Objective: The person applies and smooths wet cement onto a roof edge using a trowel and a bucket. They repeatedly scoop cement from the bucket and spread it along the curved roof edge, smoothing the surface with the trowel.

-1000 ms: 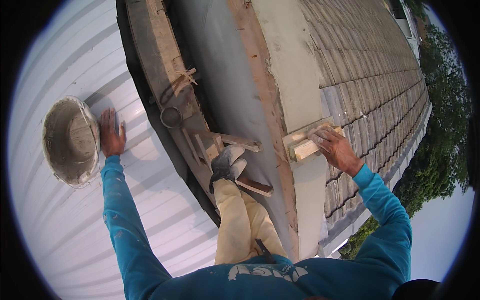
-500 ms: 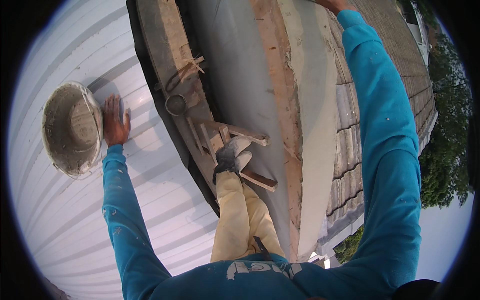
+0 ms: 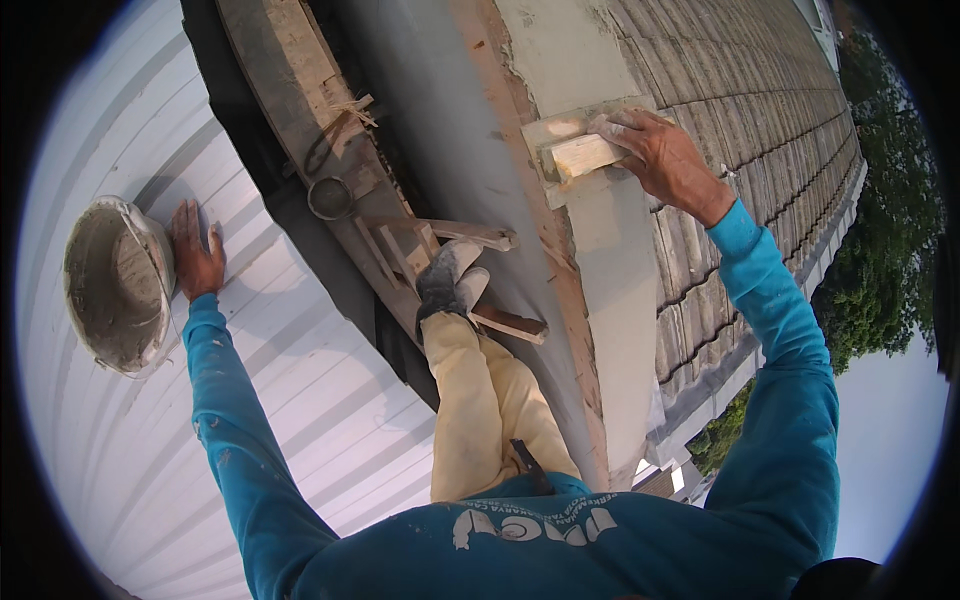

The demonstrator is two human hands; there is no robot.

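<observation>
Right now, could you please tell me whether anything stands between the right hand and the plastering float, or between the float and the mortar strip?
Nothing visible does: the right hand grips the plastering float directly, and the float's plate appears to lie against the mortar strip.

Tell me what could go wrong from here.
The bucket sits on the ridged roof right beside the left hand; a bump might tip it. The shoes are among wooden sticks, so a foot could catch or slip. The right hand holds the trowel on the grey plaster; a tilted edge might gouge any soft patch.
</observation>
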